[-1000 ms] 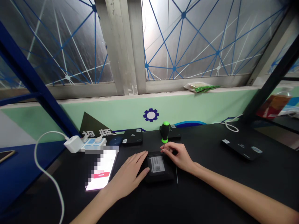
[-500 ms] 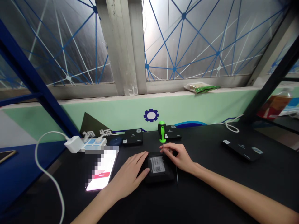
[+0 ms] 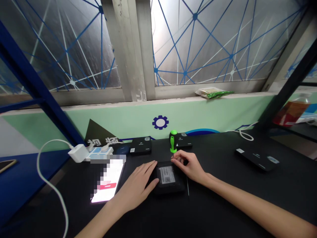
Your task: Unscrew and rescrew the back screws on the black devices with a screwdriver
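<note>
A black box-shaped device (image 3: 167, 188) with a white label lies on the black table. Against its left side rests my left hand (image 3: 140, 183), fingers stretched out, thumb on the device's edge. My right hand (image 3: 189, 166) is pinched round the thin shaft of a green and black screwdriver (image 3: 173, 141) at the device's far edge. The screwdriver stands nearly upright, handle up; its tip is hidden. A thin metal rod (image 3: 188, 187) lies just right of the device, partly beneath my right hand.
Two black boxes (image 3: 140, 145) (image 3: 184, 140) lie along the wall, and another black box (image 3: 257, 159) at the right. A lit phone (image 3: 109, 181), a power strip (image 3: 99, 153) and a white charger (image 3: 78, 153) with its cable are on the left. A dark mouse (image 3: 123, 150) sits behind the phone.
The screwdriver has shifted slightly to the right and stands a little more upright. My right fingertips have moved slightly with it. My left hand and the device have not moved.
</note>
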A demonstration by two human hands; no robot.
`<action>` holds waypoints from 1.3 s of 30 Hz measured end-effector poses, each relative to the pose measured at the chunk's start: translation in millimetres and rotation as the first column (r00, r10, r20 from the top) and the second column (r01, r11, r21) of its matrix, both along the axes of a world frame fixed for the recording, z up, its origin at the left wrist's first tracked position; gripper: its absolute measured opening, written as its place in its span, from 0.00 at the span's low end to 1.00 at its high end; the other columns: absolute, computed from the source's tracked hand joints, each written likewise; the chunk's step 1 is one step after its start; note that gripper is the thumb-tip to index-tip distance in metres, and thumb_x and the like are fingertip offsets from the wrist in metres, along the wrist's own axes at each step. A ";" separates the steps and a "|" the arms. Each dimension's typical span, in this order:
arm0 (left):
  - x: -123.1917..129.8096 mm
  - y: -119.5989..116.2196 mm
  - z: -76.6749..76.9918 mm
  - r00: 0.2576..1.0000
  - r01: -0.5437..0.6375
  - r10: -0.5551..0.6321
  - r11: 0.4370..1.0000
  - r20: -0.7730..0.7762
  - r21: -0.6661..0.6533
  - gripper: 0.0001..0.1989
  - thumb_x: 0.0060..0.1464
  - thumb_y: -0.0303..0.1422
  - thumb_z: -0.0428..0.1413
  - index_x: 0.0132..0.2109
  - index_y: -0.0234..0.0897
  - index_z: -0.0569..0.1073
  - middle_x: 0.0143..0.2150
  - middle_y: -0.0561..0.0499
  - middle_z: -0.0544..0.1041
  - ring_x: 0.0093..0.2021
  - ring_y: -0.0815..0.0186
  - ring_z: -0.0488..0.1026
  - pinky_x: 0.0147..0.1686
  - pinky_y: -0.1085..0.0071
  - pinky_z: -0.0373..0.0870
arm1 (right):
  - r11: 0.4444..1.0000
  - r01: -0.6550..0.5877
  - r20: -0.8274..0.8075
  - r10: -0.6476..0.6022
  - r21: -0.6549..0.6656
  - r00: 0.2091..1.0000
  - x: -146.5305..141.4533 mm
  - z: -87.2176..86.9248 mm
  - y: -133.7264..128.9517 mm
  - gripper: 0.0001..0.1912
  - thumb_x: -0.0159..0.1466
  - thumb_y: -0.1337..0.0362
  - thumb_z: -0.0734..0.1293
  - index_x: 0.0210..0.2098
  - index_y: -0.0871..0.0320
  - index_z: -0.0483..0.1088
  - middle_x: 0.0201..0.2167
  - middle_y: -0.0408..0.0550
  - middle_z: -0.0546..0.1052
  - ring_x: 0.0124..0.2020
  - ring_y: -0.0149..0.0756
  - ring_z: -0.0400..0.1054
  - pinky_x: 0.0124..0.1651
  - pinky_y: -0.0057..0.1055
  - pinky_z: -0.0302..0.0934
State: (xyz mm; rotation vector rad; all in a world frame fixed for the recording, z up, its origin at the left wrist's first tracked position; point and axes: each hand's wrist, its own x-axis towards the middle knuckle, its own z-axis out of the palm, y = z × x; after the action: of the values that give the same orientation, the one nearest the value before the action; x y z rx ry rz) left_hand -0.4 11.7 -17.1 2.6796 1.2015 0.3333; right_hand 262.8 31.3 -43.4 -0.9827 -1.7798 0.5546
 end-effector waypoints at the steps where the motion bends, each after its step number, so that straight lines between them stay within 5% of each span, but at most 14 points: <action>1: -0.3 0.2 -0.7 1.000 0.002 -0.002 1.000 0.003 0.004 0.27 0.70 0.46 0.43 0.71 0.47 0.50 0.70 0.49 0.58 0.68 0.56 0.57 0.63 0.57 0.59 | 1.000 -0.008 0.008 0.008 -0.003 1.000 -0.2 0.2 0.1 0.08 0.67 0.59 0.66 0.38 0.58 0.73 0.26 0.45 0.75 0.22 0.31 0.64 0.27 0.27 0.60; 10: -0.9 0.8 -1.9 1.000 0.013 -0.013 1.000 0.013 0.023 0.27 0.70 0.46 0.43 0.71 0.47 0.51 0.70 0.49 0.59 0.67 0.55 0.58 0.63 0.57 0.60 | 0.998 -0.056 -0.005 0.056 0.014 0.998 1.0 0.2 -2.3 0.09 0.68 0.62 0.64 0.43 0.58 0.74 0.32 0.47 0.80 0.24 0.31 0.68 0.30 0.28 0.62; 20: -0.9 0.5 -1.4 1.000 0.008 -0.008 1.000 0.001 0.013 0.27 0.70 0.46 0.43 0.71 0.47 0.50 0.70 0.49 0.59 0.68 0.56 0.58 0.63 0.56 0.59 | 1.000 0.000 -0.010 0.000 0.019 1.000 -0.7 0.2 0.5 0.08 0.66 0.61 0.67 0.37 0.59 0.74 0.25 0.44 0.74 0.21 0.30 0.62 0.26 0.27 0.59; 27: -0.3 0.7 -1.2 1.000 0.003 -0.003 1.000 -0.004 0.006 0.27 0.70 0.46 0.43 0.71 0.46 0.51 0.70 0.49 0.59 0.68 0.56 0.58 0.63 0.55 0.59 | 0.999 -0.042 -0.009 0.042 0.009 0.999 0.5 1.2 -1.5 0.09 0.69 0.62 0.64 0.42 0.58 0.74 0.31 0.48 0.79 0.24 0.32 0.67 0.29 0.27 0.62; 39: -0.7 0.6 -0.7 1.000 -0.005 0.005 1.000 0.000 0.019 0.26 0.71 0.44 0.42 0.71 0.48 0.51 0.70 0.50 0.60 0.67 0.57 0.59 0.63 0.57 0.61 | 0.999 -0.008 0.003 0.008 0.033 1.000 -0.1 0.0 -1.3 0.08 0.68 0.62 0.65 0.40 0.59 0.74 0.28 0.46 0.77 0.22 0.30 0.62 0.28 0.27 0.60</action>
State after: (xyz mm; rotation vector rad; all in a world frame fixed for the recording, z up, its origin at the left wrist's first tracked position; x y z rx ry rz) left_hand -1.0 12.4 -17.8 2.6932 1.2112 0.3480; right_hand 262.8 29.9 -43.4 -0.9552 -1.7908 0.5273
